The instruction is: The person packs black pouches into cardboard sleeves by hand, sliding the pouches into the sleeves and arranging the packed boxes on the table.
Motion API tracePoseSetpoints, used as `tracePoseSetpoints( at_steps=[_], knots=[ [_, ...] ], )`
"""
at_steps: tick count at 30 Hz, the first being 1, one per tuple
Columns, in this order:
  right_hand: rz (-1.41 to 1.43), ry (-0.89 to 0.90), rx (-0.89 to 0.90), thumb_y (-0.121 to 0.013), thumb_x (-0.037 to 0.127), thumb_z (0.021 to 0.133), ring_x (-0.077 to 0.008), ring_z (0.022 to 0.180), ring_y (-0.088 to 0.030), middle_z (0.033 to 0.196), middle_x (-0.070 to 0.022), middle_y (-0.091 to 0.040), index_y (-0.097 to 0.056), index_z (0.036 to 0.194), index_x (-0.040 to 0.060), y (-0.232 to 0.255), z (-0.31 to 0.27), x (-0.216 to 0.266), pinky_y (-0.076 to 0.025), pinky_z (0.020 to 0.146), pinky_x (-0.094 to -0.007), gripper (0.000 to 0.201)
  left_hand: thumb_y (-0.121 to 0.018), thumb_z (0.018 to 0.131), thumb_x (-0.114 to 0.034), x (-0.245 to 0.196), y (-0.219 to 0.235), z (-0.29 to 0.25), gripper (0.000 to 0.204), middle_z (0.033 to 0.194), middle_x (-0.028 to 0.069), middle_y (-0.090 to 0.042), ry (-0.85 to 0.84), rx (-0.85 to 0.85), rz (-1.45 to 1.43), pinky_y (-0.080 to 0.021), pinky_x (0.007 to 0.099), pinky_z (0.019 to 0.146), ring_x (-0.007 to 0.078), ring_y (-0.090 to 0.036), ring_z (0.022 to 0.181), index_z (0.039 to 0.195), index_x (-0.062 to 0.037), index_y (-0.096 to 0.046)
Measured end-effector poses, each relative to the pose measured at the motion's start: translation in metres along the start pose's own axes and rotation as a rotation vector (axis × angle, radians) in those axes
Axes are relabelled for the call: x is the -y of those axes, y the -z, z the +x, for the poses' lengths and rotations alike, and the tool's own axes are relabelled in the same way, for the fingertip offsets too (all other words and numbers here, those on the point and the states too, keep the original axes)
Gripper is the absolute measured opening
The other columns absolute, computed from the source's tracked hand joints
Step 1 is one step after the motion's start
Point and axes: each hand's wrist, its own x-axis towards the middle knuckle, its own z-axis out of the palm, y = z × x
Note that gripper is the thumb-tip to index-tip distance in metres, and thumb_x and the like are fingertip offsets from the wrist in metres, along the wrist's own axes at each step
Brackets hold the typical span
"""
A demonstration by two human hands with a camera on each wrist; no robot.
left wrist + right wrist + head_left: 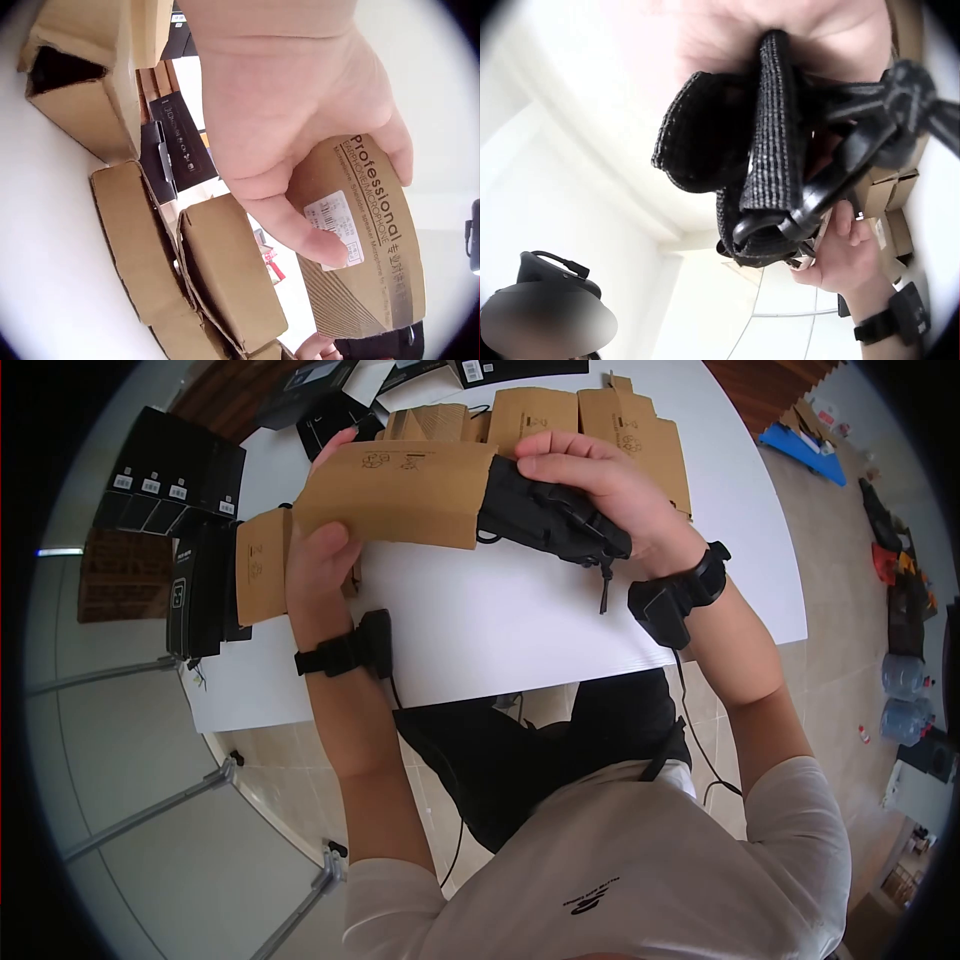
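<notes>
Above the white table (450, 630), the left hand (325, 560) grips the far end of a brown cardboard box (400, 495), thumb on its near side. In the left wrist view, the left hand (300, 127) curls round the same box (360, 240), which bears printed text and a white label. The right hand (610, 490) holds a black fabric pouch (550, 515) with straps and a cord, its end at the box's right opening. Close up in the right wrist view, the pouch (772, 150) shows webbing loops and a black clip under the right hand (817, 37).
Brown boxes (630, 445) stand along the table's back, and another (262, 565) stands at the left. Black boxes (175, 475) are stacked at the far left, with more (330, 400) at the back. Cables run from both wrist cameras.
</notes>
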Motion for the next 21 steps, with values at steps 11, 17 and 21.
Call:
tracePoseSetpoints(
  at_steps=[11,17,21],
  knots=[
    [0.332,0.233,0.156,-0.052,0.011,0.098,-0.0292,0.104,-0.066,0.117,-0.0204,-0.063,-0.055,0.122,-0.009,0.005,0.002,0.008,-0.058,0.093,-0.0333,0.031,-0.073,0.082,-0.041,0.005,0.014,-0.001,0.094,0.137,0.0151,-0.051,-0.104,-0.128,-0.102,-0.048,0.0439,0.099,0.0294,-0.053,0.125,0.15,0.0008,-0.025],
    [0.203,0.238,0.121,-0.059,0.01,0.096,-0.0227,0.105,-0.066,0.118,-0.0164,-0.063,-0.048,0.132,-0.0058,-0.001,0.002,-0.002,-0.057,0.092,-0.0317,0.041,-0.076,0.08,-0.04,0.005,0.013,0.0,0.1,0.143,0.0169,-0.044,-0.061,-0.069,-0.11,-0.042,0.0448,0.108,0.0299,-0.045,0.133,0.15,0.0047,-0.021],
    [-0.048,0.224,0.072,-0.067,0.013,0.092,-0.0149,0.094,-0.068,0.114,-0.0142,-0.065,-0.047,0.134,-0.0049,-0.008,-0.002,-0.008,-0.056,0.082,-0.0248,0.051,-0.077,0.079,-0.041,0.006,0.007,-0.003,0.101,0.145,0.0155,-0.042,-0.04,-0.036,-0.071,-0.041,0.0439,0.109,0.0284,-0.044,0.134,0.15,0.0043,-0.021]
  ],
)
